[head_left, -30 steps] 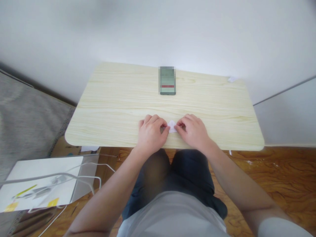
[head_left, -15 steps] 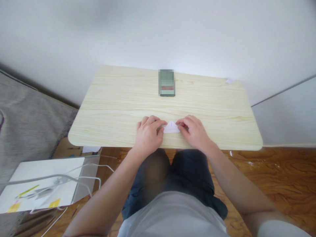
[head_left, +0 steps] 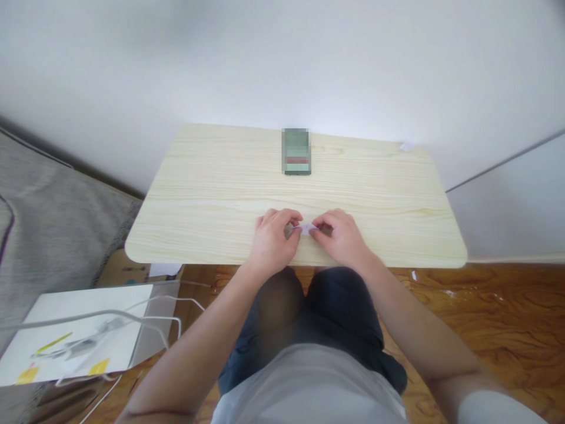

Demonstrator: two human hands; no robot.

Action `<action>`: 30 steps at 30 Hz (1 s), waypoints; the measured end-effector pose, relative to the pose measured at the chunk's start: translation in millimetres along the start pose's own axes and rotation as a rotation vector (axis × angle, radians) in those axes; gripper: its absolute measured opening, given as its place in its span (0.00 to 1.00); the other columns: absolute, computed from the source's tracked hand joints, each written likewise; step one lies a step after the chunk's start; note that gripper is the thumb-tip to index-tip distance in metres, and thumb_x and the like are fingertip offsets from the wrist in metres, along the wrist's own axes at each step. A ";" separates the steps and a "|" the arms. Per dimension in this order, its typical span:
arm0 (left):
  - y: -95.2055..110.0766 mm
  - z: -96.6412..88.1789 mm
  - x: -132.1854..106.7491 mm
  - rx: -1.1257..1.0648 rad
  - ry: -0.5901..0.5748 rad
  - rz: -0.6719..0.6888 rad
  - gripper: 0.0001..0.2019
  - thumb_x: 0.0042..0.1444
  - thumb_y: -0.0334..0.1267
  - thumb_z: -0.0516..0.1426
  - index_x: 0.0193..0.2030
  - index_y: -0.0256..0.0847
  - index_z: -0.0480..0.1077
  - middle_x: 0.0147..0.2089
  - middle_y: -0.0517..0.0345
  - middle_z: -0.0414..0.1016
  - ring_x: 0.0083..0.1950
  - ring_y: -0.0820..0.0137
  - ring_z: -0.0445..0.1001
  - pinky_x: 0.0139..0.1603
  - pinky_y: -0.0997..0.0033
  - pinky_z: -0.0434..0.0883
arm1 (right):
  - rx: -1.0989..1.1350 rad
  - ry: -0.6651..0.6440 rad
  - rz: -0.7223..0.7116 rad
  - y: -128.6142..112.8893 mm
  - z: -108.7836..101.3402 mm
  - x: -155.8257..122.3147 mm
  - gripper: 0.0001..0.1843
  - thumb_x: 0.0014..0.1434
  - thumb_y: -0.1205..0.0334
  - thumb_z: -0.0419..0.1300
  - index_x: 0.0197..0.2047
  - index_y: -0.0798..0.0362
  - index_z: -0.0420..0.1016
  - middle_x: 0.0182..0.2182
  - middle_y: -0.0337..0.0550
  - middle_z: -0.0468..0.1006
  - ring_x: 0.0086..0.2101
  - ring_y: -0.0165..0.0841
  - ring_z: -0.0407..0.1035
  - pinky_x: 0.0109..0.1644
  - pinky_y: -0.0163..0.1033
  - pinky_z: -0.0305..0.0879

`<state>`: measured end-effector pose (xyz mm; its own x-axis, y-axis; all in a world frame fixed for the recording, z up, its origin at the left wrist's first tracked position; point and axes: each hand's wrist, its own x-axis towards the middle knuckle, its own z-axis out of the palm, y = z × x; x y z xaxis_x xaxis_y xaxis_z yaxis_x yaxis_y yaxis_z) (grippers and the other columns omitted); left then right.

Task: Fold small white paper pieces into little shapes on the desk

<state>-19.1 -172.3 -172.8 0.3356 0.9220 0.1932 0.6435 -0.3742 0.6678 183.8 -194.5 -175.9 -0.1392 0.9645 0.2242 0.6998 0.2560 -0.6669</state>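
Observation:
A small folded piece of white paper (head_left: 306,228) lies near the front edge of a light wooden table (head_left: 212,194). My left hand (head_left: 273,241) pinches its left side with curled fingers. My right hand (head_left: 339,238) pinches its right side the same way. The fingertips of both hands almost meet over the paper, so only a thin strip of it shows between them.
A phone (head_left: 296,151) lies flat at the back middle of the table. A small white scrap (head_left: 406,146) sits at the back right corner. A white box with cables (head_left: 75,335) stands on the floor to the left, beside a grey fabric surface (head_left: 53,200).
My hands have drawn closer together over the paper. The white triangle that showed between them is now mostly covered.

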 end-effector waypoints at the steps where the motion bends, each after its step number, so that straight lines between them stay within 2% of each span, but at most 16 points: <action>1: -0.4 -1.2 0.4 -0.021 0.018 0.005 0.06 0.64 0.34 0.60 0.46 0.45 0.76 0.45 0.55 0.83 0.53 0.57 0.75 0.58 0.51 0.66 | 0.035 0.011 0.004 -0.5 -1.0 -0.1 0.02 0.63 0.63 0.67 0.36 0.48 0.79 0.34 0.42 0.82 0.40 0.41 0.73 0.47 0.48 0.66; 3: -1.4 -4.3 1.6 -0.093 0.051 0.024 0.04 0.65 0.38 0.61 0.42 0.44 0.78 0.43 0.54 0.82 0.51 0.58 0.75 0.55 0.54 0.68 | 0.146 0.038 0.048 -1.1 -3.0 -0.7 0.03 0.63 0.60 0.67 0.37 0.48 0.80 0.35 0.42 0.82 0.39 0.39 0.74 0.46 0.46 0.68; 6: -2.0 -9.0 3.2 -0.292 0.061 0.014 0.06 0.64 0.41 0.62 0.39 0.43 0.78 0.39 0.55 0.80 0.46 0.62 0.75 0.51 0.59 0.70 | 0.379 0.016 0.167 -1.1 -5.1 -1.2 0.07 0.64 0.55 0.67 0.40 0.48 0.81 0.36 0.40 0.83 0.38 0.37 0.76 0.44 0.44 0.69; 9: -0.5 -11.2 4.4 -0.531 0.033 -0.063 0.06 0.64 0.40 0.63 0.44 0.42 0.77 0.38 0.57 0.79 0.42 0.65 0.76 0.47 0.62 0.70 | 0.621 -0.005 0.267 -2.3 -6.1 -0.4 0.11 0.62 0.51 0.69 0.41 0.48 0.79 0.35 0.39 0.83 0.35 0.35 0.76 0.40 0.42 0.70; 12: 2.6 -12.6 5.8 -0.725 -0.001 -0.100 0.12 0.63 0.39 0.63 0.52 0.44 0.75 0.36 0.59 0.78 0.37 0.68 0.74 0.41 0.65 0.68 | 0.783 0.006 0.321 -7.3 -7.9 0.7 0.20 0.58 0.53 0.72 0.52 0.44 0.76 0.32 0.36 0.83 0.33 0.35 0.77 0.38 0.42 0.72; 14: 4.7 -14.5 6.8 -0.768 -0.011 -0.111 0.08 0.63 0.39 0.63 0.49 0.43 0.77 0.36 0.58 0.78 0.37 0.68 0.74 0.40 0.66 0.68 | 0.814 0.016 0.310 -12.4 -10.4 1.3 0.23 0.57 0.54 0.72 0.56 0.42 0.76 0.32 0.35 0.83 0.33 0.35 0.77 0.40 0.43 0.73; 17: 6.9 -17.9 6.8 -0.776 -0.040 -0.146 0.05 0.63 0.40 0.63 0.40 0.41 0.79 0.38 0.56 0.79 0.39 0.68 0.74 0.42 0.67 0.68 | 0.812 0.008 0.292 -18.8 -14.2 1.4 0.13 0.57 0.54 0.73 0.45 0.46 0.83 0.32 0.37 0.83 0.34 0.35 0.77 0.43 0.44 0.74; 19: 7.2 -19.4 5.6 -0.810 -0.074 -0.165 0.06 0.60 0.40 0.66 0.42 0.42 0.79 0.38 0.57 0.78 0.38 0.69 0.72 0.40 0.67 0.68 | 0.849 -0.017 0.311 -20.9 -15.6 0.8 0.11 0.56 0.55 0.74 0.41 0.47 0.85 0.36 0.39 0.85 0.36 0.35 0.78 0.46 0.44 0.75; 24: 6.7 -20.2 2.6 -0.873 -0.100 -0.158 0.12 0.54 0.40 0.70 0.44 0.42 0.78 0.38 0.57 0.76 0.32 0.72 0.68 0.35 0.69 0.66 | 0.922 -0.052 0.343 -20.0 -15.3 -2.1 0.18 0.51 0.56 0.78 0.46 0.45 0.84 0.45 0.40 0.87 0.44 0.38 0.80 0.51 0.46 0.76; 30: 9.3 -19.9 1.9 -0.885 -0.061 -0.184 0.11 0.55 0.42 0.71 0.43 0.42 0.79 0.39 0.55 0.78 0.37 0.69 0.73 0.35 0.68 0.67 | 0.897 -0.044 0.320 -22.7 -16.4 -3.7 0.18 0.51 0.56 0.78 0.46 0.44 0.85 0.45 0.40 0.87 0.42 0.38 0.80 0.47 0.45 0.76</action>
<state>-26.2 -172.1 -152.0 0.3315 0.9434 0.0077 -0.0656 0.0149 0.9977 179.9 -204.9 -149.9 -0.0730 0.9943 -0.0776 -0.0863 -0.0838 -0.9927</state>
